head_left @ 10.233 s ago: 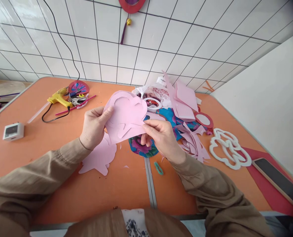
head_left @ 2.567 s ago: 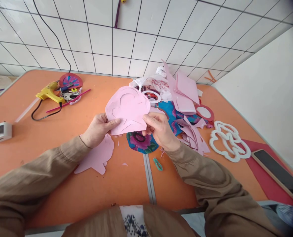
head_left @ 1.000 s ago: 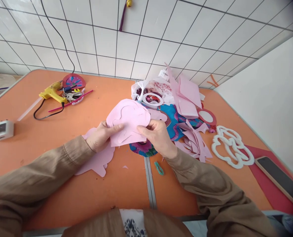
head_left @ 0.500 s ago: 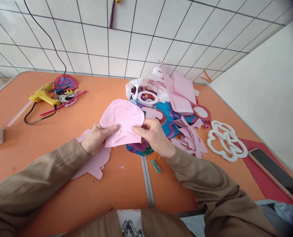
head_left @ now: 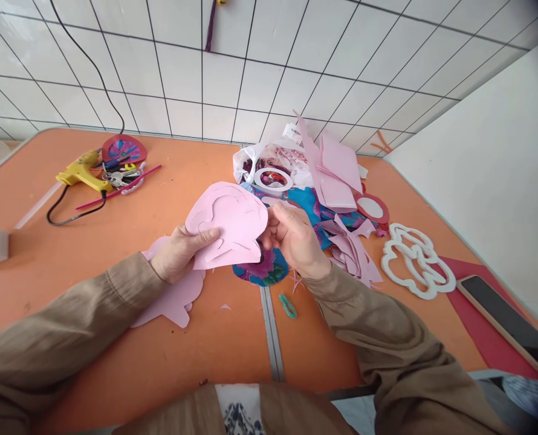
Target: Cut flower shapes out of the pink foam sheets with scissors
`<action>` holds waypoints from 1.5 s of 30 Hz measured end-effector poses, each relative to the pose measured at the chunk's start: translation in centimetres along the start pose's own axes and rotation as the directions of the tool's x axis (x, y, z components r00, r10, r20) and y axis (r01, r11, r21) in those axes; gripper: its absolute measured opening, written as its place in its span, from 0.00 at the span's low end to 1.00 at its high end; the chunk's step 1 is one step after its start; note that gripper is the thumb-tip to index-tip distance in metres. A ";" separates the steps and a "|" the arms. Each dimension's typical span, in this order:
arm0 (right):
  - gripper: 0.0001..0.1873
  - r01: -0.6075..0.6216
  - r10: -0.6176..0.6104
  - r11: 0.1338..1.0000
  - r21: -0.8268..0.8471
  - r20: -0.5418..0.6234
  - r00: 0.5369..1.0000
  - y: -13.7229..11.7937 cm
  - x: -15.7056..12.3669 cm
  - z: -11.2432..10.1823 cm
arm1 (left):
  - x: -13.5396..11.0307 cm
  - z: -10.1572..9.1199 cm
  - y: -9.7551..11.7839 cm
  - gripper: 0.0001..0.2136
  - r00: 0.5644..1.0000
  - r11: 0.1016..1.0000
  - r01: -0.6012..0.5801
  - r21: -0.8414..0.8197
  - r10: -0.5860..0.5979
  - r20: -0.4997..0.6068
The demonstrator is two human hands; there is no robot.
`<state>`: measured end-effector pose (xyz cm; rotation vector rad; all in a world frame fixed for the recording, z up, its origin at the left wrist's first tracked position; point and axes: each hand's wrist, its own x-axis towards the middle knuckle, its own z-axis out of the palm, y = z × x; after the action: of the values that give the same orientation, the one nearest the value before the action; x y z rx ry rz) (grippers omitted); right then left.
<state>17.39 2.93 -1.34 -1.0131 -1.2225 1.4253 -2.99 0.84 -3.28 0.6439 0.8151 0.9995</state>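
Note:
My left hand [head_left: 178,252] pinches the lower left edge of a pink felt piece [head_left: 226,223], thumb on top. Curved slits run across the piece, and its outline is rounded with a notch at the lower right. Close beside its right edge is my right hand [head_left: 296,238], fingers loosely bent and thumb lifted off the felt; whether a fingertip still touches the edge is hard to see. Under my left forearm lie more pink felt cutouts [head_left: 181,302], partly hidden. Beneath the held piece a blue floral fabric piece [head_left: 273,269] shows in part.
Pink felt scraps [head_left: 353,251] and folded pink felt [head_left: 339,172] lie to the right, near a plastic bag [head_left: 291,160]. Further right are white cloud-shaped frames [head_left: 418,260] and a phone [head_left: 505,314]. A yellow glue gun [head_left: 85,172] lies at left, a green clip [head_left: 288,306] in front.
My right thumb has come off the felt piece, and the hand has shifted slightly right. The left hand keeps its hold. The piece's lower right corner now shows its notch.

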 end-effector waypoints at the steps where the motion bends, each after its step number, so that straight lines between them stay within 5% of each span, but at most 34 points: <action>1: 0.25 0.009 -0.009 1.000 -0.005 0.002 1.000 -0.1 0.0 -0.1 | 0.0 0.1 0.0 0.08 1.000 1.000 -0.001 -0.006 0.001 0.001; 13: 0.18 0.076 -0.075 0.973 -0.219 0.011 0.997 0.1 -0.1 -0.3 | -0.1 0.1 0.0 0.12 1.000 0.998 0.014 0.054 -0.013 -0.013; 39: 0.21 0.125 -0.137 0.945 -0.302 -0.017 0.990 0.6 -0.2 0.0 | -0.2 -0.1 -0.2 0.14 0.997 0.994 0.003 0.106 0.005 -0.074; 45: 0.21 0.111 -0.139 0.955 -0.274 -0.088 0.986 0.7 0.0 0.0 | -0.1 -0.8 0.3 0.20 0.984 0.982 0.016 0.190 -0.049 0.169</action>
<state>17.32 2.88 -2.00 -1.1571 -1.4000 1.1129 -3.86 0.94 -3.42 0.8654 0.7691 0.8296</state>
